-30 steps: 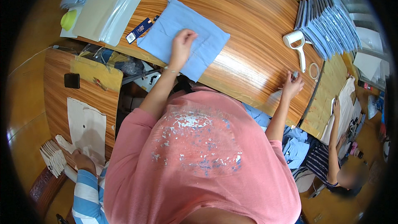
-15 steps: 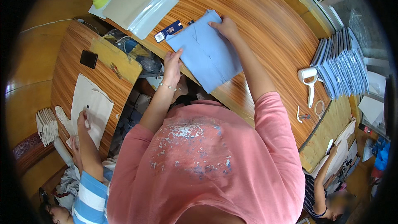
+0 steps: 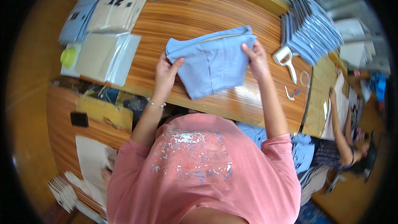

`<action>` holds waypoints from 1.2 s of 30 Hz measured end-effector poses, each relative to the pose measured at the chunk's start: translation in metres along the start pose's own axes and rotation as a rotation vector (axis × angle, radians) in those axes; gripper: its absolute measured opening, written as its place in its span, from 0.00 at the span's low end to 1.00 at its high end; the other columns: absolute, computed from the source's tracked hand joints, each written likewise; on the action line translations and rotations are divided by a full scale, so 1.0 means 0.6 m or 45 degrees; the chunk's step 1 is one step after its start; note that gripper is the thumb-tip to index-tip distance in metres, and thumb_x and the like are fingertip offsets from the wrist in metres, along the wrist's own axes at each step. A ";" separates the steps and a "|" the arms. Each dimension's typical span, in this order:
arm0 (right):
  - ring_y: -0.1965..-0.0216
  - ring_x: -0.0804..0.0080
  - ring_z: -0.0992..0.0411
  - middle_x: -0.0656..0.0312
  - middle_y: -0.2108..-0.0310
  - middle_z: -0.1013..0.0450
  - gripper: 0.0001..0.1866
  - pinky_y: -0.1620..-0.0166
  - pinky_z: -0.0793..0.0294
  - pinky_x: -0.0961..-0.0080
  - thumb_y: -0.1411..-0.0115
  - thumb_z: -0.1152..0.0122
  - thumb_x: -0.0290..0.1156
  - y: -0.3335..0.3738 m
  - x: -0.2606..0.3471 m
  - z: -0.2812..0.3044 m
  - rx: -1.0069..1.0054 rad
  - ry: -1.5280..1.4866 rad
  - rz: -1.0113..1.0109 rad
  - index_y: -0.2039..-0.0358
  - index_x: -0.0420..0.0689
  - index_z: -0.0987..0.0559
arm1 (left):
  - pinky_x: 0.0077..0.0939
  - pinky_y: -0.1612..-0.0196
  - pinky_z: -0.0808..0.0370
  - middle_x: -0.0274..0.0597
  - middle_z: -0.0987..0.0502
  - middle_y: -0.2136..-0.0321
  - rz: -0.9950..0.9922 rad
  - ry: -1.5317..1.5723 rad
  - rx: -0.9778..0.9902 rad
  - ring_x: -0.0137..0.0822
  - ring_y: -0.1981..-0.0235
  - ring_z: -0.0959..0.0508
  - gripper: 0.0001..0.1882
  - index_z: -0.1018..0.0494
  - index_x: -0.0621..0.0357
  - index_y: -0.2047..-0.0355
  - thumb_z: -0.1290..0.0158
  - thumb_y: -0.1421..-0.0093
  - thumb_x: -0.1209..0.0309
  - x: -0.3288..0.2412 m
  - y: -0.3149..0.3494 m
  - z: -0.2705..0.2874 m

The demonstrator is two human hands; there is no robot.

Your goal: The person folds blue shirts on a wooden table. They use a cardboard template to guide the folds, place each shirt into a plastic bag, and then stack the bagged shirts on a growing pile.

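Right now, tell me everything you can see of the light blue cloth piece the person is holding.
The light blue cloth piece looks like soft woven fabric, folded over, with a pale inner edge showing along its top fold and a stitched seam running down its middle. It is lifted at the top, its lower corner drooping toward the wooden table. The left hand grips its left edge, and the right hand pinches its upper right corner.

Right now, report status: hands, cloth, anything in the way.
Left hand grips the light blue cloth at its left edge; right hand grips its right edge. Cloth folded, lifted over wooden table. White tape dispenser lies apart, right.
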State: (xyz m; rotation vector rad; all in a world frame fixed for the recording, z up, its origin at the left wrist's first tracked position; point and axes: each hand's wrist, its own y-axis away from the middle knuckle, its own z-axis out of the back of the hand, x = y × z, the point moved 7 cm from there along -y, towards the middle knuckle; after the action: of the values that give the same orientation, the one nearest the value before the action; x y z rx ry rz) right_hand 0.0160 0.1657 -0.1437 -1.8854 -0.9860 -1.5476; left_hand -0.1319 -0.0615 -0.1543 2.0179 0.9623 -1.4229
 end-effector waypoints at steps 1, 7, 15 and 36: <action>0.59 0.78 0.30 0.65 0.61 0.26 0.12 0.55 0.31 0.79 0.43 0.43 0.24 0.024 0.039 0.019 -0.085 0.011 0.056 0.58 0.41 0.27 | 0.24 0.46 0.36 0.41 0.26 0.57 -0.017 -0.136 0.166 0.28 0.54 0.29 0.18 0.34 0.66 0.53 0.46 0.44 0.78 -0.022 -0.008 -0.019; 0.45 0.64 0.38 0.56 0.48 0.35 0.17 0.45 0.38 0.69 0.55 0.40 0.19 0.190 0.108 0.093 -0.121 0.759 0.385 0.61 0.44 0.20 | 0.36 0.41 0.42 0.38 0.22 0.59 -0.160 -0.621 0.974 0.35 0.50 0.27 0.14 0.21 0.52 0.66 0.45 0.51 0.83 -0.039 0.007 -0.118; 0.48 0.55 0.41 0.51 0.51 0.36 0.19 0.44 0.42 0.65 0.56 0.45 0.16 0.362 -0.137 0.119 -0.413 1.279 -0.027 0.62 0.46 0.20 | 0.43 0.39 0.46 0.41 0.31 0.47 -0.355 -1.216 1.208 0.42 0.44 0.33 0.08 0.22 0.57 0.73 0.50 0.49 0.82 0.154 0.144 -0.019; 0.81 0.86 0.37 0.72 0.82 0.34 0.08 0.76 0.37 0.89 0.46 0.41 0.19 0.345 -0.244 0.147 -0.451 0.124 -0.514 0.67 0.39 0.29 | 0.13 0.72 0.31 0.34 0.26 0.77 1.025 -0.284 0.357 0.21 0.75 0.28 0.12 0.36 0.64 0.60 0.47 0.43 0.77 0.269 0.173 0.031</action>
State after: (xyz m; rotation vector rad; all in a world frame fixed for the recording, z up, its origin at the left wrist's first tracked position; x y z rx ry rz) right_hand 0.2199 0.0754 -0.2932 -1.8925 -1.1608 -2.1488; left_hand -0.0288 -0.0975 -0.3131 2.0155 -0.1706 -1.2978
